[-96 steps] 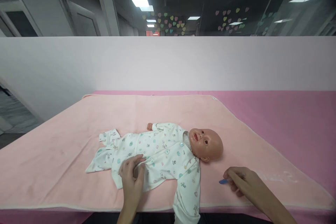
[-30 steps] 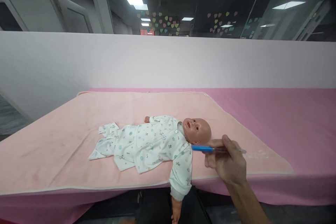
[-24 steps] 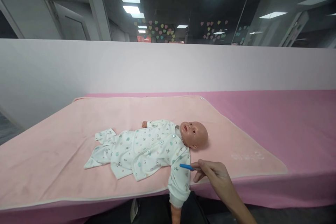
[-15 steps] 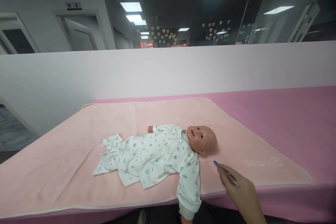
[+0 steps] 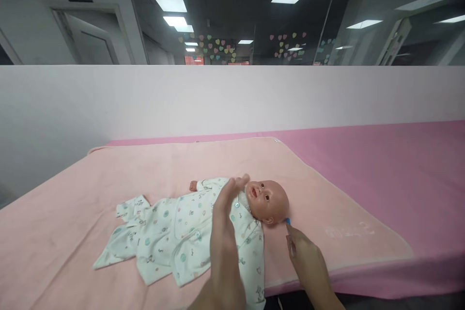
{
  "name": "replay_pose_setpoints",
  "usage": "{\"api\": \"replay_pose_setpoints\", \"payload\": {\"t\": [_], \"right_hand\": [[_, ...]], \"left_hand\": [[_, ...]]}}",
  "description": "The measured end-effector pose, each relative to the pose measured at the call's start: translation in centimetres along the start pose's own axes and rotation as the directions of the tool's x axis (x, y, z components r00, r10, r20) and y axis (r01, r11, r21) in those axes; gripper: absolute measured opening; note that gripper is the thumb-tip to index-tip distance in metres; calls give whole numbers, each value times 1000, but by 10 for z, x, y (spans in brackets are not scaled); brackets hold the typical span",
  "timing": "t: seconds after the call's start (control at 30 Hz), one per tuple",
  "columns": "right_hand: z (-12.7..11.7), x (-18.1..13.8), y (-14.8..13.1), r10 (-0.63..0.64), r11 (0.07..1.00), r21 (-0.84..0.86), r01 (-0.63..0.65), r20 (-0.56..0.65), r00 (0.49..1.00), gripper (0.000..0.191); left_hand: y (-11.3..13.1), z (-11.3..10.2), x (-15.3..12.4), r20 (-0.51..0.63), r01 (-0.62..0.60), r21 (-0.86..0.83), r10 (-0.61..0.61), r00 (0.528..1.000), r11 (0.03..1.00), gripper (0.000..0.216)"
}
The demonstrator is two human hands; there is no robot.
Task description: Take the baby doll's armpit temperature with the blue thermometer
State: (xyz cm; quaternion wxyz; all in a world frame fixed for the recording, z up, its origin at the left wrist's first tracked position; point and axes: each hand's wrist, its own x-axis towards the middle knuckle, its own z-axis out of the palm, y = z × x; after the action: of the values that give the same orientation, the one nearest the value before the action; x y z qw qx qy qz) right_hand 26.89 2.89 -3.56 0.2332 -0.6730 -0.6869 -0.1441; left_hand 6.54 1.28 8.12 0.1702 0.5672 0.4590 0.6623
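Note:
A baby doll (image 5: pixel 267 201) lies on its back, head to the right, dressed in a white printed top and trousers (image 5: pixel 156 237). My left hand (image 5: pixel 230 196) reaches across its chest, fingers stretched out beside the chin and far cheek; it looks open and holds nothing. Whether the fingertips touch the doll is unclear. Close to the crown of the doll's head, my right hand (image 5: pixel 305 249) pinches a slim stick with a blue tip (image 5: pixel 288 221). Most of the stick is hidden by my fingers, and its exact kind cannot be made out.
Under the doll a peach blanket (image 5: pixel 327 193) is spread over a pink table cover (image 5: pixel 399 169). Behind it runs a low white partition (image 5: pixel 218 101), with glass panels bearing heart stickers above. A door (image 5: pixel 90 38) shows at the back left.
My left hand has come into view over the doll's chest. My right hand has brought the blue-tipped stick closer to the doll's head. The view has shifted slightly.

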Motion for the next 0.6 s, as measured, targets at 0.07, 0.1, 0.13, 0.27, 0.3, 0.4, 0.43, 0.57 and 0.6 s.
{"api": "replay_pose_setpoints", "payload": {"t": [0.07,0.1,0.13,0.27,0.3,0.4,0.43,0.57,0.6], "right_hand": [[3,-1,-2,-2,1000,-31,2,-7,1000,38],[4,-1,-4,-5,999,-46,4,-11,1000,38],[5,-2,-5,-9,998,-65,8,-9,1000,38],[5,-2,-7,-29,990,-140,30,6,1000,39],[4,-1,-7,-29,989,-148,29,3,1000,39],[-4,-2,-9,19,995,-101,-22,-33,999,37],[-7,-3,-12,39,997,-57,-43,-63,997,35],[-19,-7,-42,21,968,248,34,-217,976,30],[-21,-6,-54,-9,940,329,90,-240,971,29]], "left_hand": [[-16,-2,4,74,-28,68,23,997,997,37],[-28,-1,6,113,-51,144,35,993,988,36],[-40,0,9,153,-86,240,50,987,967,33],[-80,10,11,320,-271,477,123,940,836,25],[-84,11,9,344,-307,485,143,928,819,24],[-85,10,3,338,-344,479,193,921,808,23],[-83,8,1,323,-347,474,207,923,809,22],[-82,4,-8,236,-358,452,278,931,817,21],[-83,3,-9,208,-363,446,299,931,818,21]]}}
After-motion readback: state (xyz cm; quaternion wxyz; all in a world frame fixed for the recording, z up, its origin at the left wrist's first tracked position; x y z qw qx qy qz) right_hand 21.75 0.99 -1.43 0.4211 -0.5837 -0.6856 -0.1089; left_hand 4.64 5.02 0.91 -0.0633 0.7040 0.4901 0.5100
